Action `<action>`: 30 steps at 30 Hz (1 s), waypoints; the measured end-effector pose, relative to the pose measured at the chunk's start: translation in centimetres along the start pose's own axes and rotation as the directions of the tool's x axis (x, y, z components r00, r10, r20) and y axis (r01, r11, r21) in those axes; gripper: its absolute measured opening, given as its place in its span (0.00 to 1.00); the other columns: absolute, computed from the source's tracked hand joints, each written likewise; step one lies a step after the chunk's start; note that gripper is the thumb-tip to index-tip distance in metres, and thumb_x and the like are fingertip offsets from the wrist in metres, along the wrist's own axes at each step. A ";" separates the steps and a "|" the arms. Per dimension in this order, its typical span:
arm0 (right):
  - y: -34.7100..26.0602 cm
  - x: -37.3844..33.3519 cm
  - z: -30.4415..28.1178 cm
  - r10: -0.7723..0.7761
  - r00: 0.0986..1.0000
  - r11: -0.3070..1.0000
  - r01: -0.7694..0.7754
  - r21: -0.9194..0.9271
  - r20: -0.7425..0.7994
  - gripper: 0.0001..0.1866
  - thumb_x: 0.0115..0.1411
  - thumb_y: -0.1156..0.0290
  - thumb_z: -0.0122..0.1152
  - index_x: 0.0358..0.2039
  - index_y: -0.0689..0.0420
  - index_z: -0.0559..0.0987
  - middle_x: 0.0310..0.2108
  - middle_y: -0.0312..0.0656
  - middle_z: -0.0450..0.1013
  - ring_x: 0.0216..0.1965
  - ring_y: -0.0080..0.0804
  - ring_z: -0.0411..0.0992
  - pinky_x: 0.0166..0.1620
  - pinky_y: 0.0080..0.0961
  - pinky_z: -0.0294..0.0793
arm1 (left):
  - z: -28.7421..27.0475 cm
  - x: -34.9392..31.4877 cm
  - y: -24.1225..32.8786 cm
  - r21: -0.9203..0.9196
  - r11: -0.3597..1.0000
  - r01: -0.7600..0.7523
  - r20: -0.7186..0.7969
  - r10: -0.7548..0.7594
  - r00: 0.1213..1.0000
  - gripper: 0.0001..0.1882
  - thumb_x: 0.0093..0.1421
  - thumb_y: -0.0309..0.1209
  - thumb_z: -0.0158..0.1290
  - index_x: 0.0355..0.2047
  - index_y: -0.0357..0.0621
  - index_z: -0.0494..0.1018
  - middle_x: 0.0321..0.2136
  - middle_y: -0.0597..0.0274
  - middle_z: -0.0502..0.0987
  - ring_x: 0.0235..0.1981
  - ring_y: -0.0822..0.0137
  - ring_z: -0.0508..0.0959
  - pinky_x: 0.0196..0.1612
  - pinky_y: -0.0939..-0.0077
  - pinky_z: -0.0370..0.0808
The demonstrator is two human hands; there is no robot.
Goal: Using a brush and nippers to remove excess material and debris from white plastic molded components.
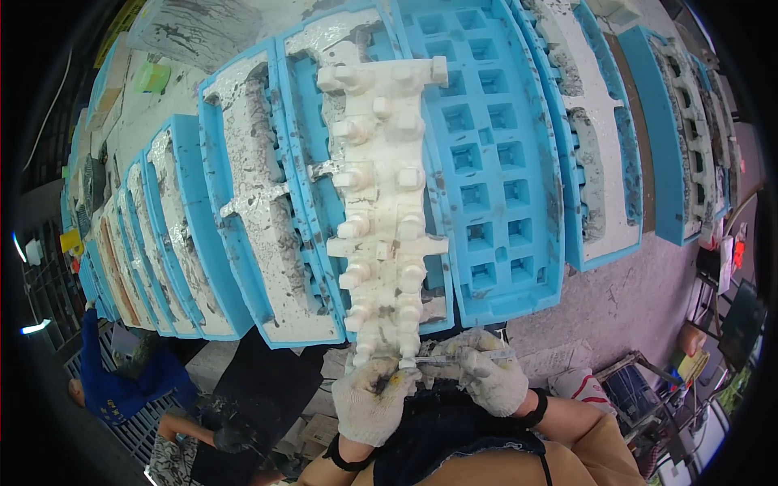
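Note:
A long white casting (387, 194) with two rows of stubby knobs and short side arms lies lengthwise before me, on top of blue moulds. My gloved left hand (374, 402) has its fingers curled round the casting's near end; dark and yellow stains mark the glove. My gloved right hand (496, 379) is closed on a slim, light grey tool (442, 359), whose exact kind I cannot make out. The tool's tip points left, at the last knob beside my left fingers. Both hands are close together, in front of my body.
Right of the casting stands a blue mould (494, 174) with rows of square hollows. Other blue moulds (267, 202) with white, dark-speckled filling line both sides. A person in blue (130, 377) is at the lower left. A machine (632, 397) stands at the lower right.

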State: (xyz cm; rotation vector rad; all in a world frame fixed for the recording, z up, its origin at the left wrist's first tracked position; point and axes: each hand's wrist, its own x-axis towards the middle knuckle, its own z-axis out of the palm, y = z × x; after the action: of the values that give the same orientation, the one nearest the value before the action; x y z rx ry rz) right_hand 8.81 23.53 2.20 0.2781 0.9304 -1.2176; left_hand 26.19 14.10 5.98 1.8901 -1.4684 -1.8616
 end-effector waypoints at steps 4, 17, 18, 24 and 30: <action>-0.4 -0.2 -0.3 0.059 0.998 0.998 -0.059 -0.017 -0.020 0.17 0.69 0.66 0.57 0.51 0.66 0.73 0.50 0.50 0.75 0.53 0.39 0.76 0.56 0.31 0.76 | 0.2 0.0 0.0 0.000 1.000 0.013 -0.051 -0.013 0.999 0.08 0.57 0.23 0.65 0.33 0.29 0.79 0.22 0.58 0.82 0.24 0.76 0.80 0.29 0.80 0.77; 0.0 0.0 -0.6 0.040 0.999 0.996 -0.039 -0.081 0.013 0.19 0.69 0.64 0.58 0.51 0.67 0.74 0.50 0.49 0.76 0.52 0.36 0.76 0.53 0.28 0.76 | -0.5 0.1 -0.5 0.071 0.996 -0.055 0.036 0.052 0.998 0.06 0.60 0.17 0.60 0.35 0.24 0.77 0.28 0.54 0.82 0.28 0.70 0.83 0.33 0.76 0.83; 0.2 0.0 -0.6 0.037 0.999 0.998 -0.036 -0.060 0.016 0.20 0.68 0.63 0.58 0.51 0.67 0.74 0.50 0.49 0.76 0.52 0.35 0.76 0.54 0.28 0.75 | -0.4 0.1 -0.4 0.071 0.996 -0.055 0.037 0.053 0.998 0.06 0.60 0.17 0.60 0.35 0.24 0.77 0.28 0.54 0.82 0.28 0.70 0.83 0.33 0.76 0.83; 0.8 0.1 -1.1 0.012 0.999 0.999 -0.010 -0.053 0.040 0.21 0.68 0.62 0.59 0.52 0.68 0.73 0.50 0.50 0.75 0.52 0.34 0.76 0.55 0.28 0.75 | -0.1 -0.1 -0.6 0.036 0.997 -0.068 -0.035 0.069 0.997 0.06 0.56 0.21 0.64 0.32 0.31 0.79 0.22 0.59 0.81 0.24 0.75 0.80 0.29 0.80 0.76; 0.9 0.0 -1.5 0.040 0.999 0.998 -0.040 -0.044 0.020 0.17 0.68 0.67 0.59 0.51 0.66 0.74 0.51 0.48 0.75 0.52 0.33 0.75 0.55 0.28 0.75 | 0.2 -0.3 -0.7 -0.023 0.999 -0.023 -0.050 0.022 0.999 0.06 0.57 0.20 0.64 0.32 0.29 0.78 0.24 0.58 0.81 0.25 0.75 0.80 0.29 0.80 0.76</action>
State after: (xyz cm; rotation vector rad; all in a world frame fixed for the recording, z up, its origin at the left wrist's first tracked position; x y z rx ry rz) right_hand 8.93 24.82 1.05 0.2478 0.9277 -1.1603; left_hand 26.49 14.77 5.63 1.8876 -1.4397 -1.8006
